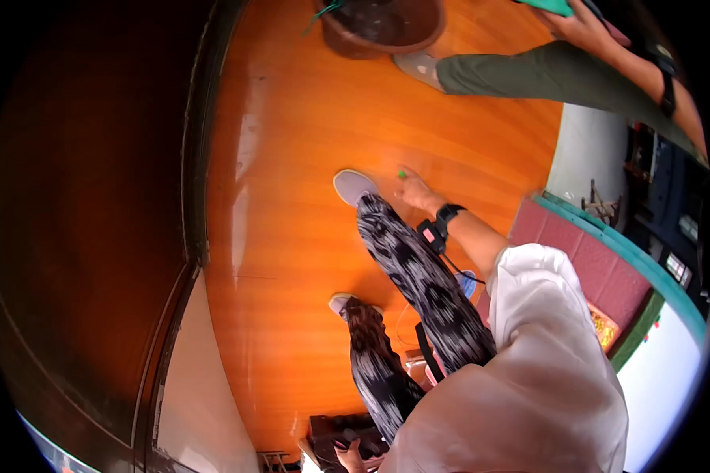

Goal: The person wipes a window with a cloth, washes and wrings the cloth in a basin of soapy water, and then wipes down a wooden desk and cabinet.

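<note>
My right hand (414,191) is out over the orange floor, beside my raised knee and shoe (355,188), with its fingers closed on a small green thing (401,173). A black band (448,217) is round that wrist, with a small black device and cable by it. My left hand (351,457) is at the bottom edge, close to a dark box-like object (331,433); it is partly cut off, and what it holds, if anything, is unclear.
A brown tub (383,27) stands at the top, beside the shoe of another person (513,75) in olive trousers, whose hand holds something green (552,6). A dark door (95,221) fills the left. A reddish panel with teal edging (580,252) is at the right.
</note>
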The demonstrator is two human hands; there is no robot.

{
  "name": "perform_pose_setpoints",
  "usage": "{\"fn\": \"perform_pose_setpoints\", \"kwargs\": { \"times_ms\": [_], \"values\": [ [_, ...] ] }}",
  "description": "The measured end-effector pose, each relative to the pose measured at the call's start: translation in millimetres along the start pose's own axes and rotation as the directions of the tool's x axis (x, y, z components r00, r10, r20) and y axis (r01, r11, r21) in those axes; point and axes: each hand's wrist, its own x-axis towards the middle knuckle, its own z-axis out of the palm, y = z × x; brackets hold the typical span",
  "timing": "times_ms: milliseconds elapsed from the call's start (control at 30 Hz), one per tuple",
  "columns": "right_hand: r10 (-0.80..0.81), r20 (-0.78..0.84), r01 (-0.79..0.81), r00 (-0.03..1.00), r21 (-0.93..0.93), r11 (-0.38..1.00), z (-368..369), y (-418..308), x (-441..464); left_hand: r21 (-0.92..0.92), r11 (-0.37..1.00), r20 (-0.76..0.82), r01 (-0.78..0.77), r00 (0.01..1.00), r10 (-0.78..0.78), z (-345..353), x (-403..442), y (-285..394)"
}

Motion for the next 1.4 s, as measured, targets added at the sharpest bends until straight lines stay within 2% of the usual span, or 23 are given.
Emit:
{"fn": "perform_pose_setpoints", "kwargs": {
  "times_ms": [33,100,167,233,300,367,433,500,567,767,833,933,967,1033,1067,1133,1167,1200,1233,1267,1300,1367,1400],
  "values": [
    [0.118,-0.099,-0.088,0.988,0.261,0.961,59.1,26.8,-40.6,0.026,0.999,0.02,-0.043,0.999,0.042,-4.5,5.1,19.8],
    [0.367,-0.286,-0.186,0.885,0.506,0.842,81.2,27.4,-175.9,0.203,0.972,0.062,-0.116,0.992,0.106,-13.5,18.9,64.0],
    [0.474,-0.373,-0.223,0.797,0.548,0.806,79.1,44.9,-301.5,0.164,0.913,0.185,-0.373,0.921,0.343,-12.6,29.3,102.3],
    [0.534,-0.466,-0.206,0.705,0.586,0.784,60.8,45.5,-400.4,0.134,0.881,0.22,-0.455,0.88,0.421,4.4,1.5,158.5],
    [0.69,-0.514,-0.3,0.509,0.646,0.702,30.2,61.2,-486.7,0.282,0.758,0.298,-0.588,0.805,0.514,9.3,-3.7,194.7],
    [0.666,-0.676,-0.251,0.315,0.618,0.745,10.5,94.0,-555.0,0.196,0.735,0.371,-0.649,0.743,0.557,13.3,-8.1,218.7],
    [0.602,-0.796,-0.361,0.064,0.543,0.758,-3.8,134.7,-608.3,0.189,0.72,0.395,-0.668,0.723,0.567,15.7,-17.4,230.3],
    [0.608,-0.788,-0.388,-0.096,0.592,0.706,-9.5,175.8,-660.3,0.273,0.671,0.402,-0.69,0.715,0.572,14.8,-34.7,238.4],
    [0.678,-0.67,-0.358,-0.302,0.739,0.571,-8.1,209.6,-699.4,0.334,0.627,0.403,-0.704,0.708,0.58,16.3,-37.1,244.9],
    [0.803,-0.426,-0.593,-0.418,0.797,0.114,57.0,294.0,-798.2,0.33,0.62,0.392,-0.712,0.701,0.596,-22.9,-3.3,245.8],
    [0.879,-0.222,-0.564,-0.423,0.823,-0.064,79.9,309.6,-817.0,0.417,0.564,0.377,-0.713,0.7,0.606,-30.8,0.5,248.7],
    [0.867,-0.157,-0.526,-0.473,0.84,-0.135,113.3,324.0,-812.6,0.428,0.588,0.366,-0.686,0.727,0.581,-38.2,-18.7,251.3],
    [0.902,-0.086,-0.504,-0.424,0.849,-0.156,117.5,322.2,-805.2,0.43,0.586,0.366,-0.687,0.726,0.582,-41.4,-25.9,253.2],
    [0.886,-0.081,-0.464,-0.456,0.872,-0.159,122.9,313.5,-788.9,0.429,0.638,0.33,-0.639,0.768,0.548,-44.1,-35.0,254.6],
    [0.834,-0.182,-0.476,-0.52,0.873,-0.107,115.1,301.0,-778.6,0.422,0.64,0.325,-0.643,0.766,0.555,-47.6,-26.6,255.7],
    [0.738,-0.267,-0.38,-0.62,0.925,0.016,104.5,278.1,-757.6,0.395,0.555,0.361,-0.732,0.68,0.639,-61.7,-4.3,247.9],
    [0.717,-0.35,-0.41,-0.603,0.907,0.098,115.8,282.1,-745.0,0.398,0.506,0.376,-0.765,0.639,0.671,-70.4,9.8,238.8],
    [0.742,-0.454,-0.45,-0.494,0.863,0.228,115.8,282.8,-735.4,0.487,0.493,0.3,-0.721,0.668,0.681,-61.6,-35.8,232.3],
    [0.642,-0.594,-0.511,-0.485,0.788,0.343,115.9,280.4,-726.2,0.518,0.496,0.3,-0.697,0.691,0.657,-67.5,-26.2,224.7],
    [0.638,-0.623,-0.468,-0.452,0.775,0.426,79.0,287.0,-676.1,0.513,0.534,0.272,-0.672,0.717,0.642,-63.0,-36.1,222.1],
    [0.686,-0.604,-0.403,-0.406,0.792,0.458,60.5,280.2,-649.6,0.603,0.476,0.225,-0.64,0.709,0.668,-65.9,-42.7,216.1],
    [0.767,-0.489,-0.397,-0.416,0.856,0.331,95.9,242.7,-717.0,0.413,0.564,0.248,-0.716,0.684,0.686,-78.1,-13.0,198.6],
    [0.698,-0.595,-0.678,-0.399,0.703,0.212,133.9,271.5,-712.7,0.327,0.642,0.27,-0.694,0.719,0.64,-81.8,-7.2,188.5]
  ]
}}
